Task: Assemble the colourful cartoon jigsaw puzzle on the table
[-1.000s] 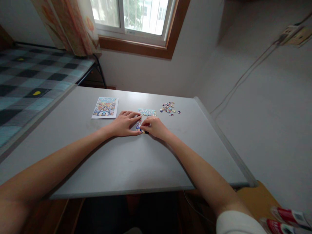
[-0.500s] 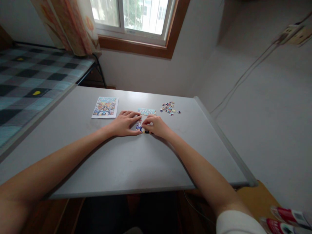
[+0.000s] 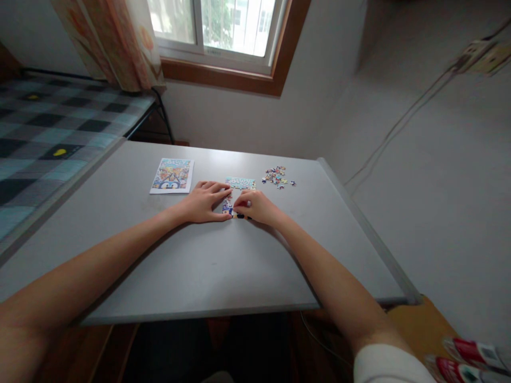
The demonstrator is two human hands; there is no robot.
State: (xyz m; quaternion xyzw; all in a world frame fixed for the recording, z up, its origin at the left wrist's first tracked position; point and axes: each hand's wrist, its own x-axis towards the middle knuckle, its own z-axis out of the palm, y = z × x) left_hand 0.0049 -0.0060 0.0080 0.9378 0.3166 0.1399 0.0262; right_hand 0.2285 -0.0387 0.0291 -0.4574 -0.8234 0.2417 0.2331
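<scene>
Half-built puzzle (image 3: 240, 184) lies flat mid-table, its top strip running left to right, a column of pieces pointing back at the person. Left hand (image 3: 203, 202) lies flat, fingers apart, against its left edge. Right hand (image 3: 255, 206) curls onto it; whether it pinches a piece, can't tell. Loose pieces (image 3: 276, 177) sit just right, a picture card (image 3: 172, 175) left, on the grey table (image 3: 207, 266).

Dim window (image 3: 223, 26) daylight, perhaps warped edges

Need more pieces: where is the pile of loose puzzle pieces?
In the head view, the loose pieces lie on the table toward its far right, just beyond the right hand and right of the part-built puzzle.
</scene>
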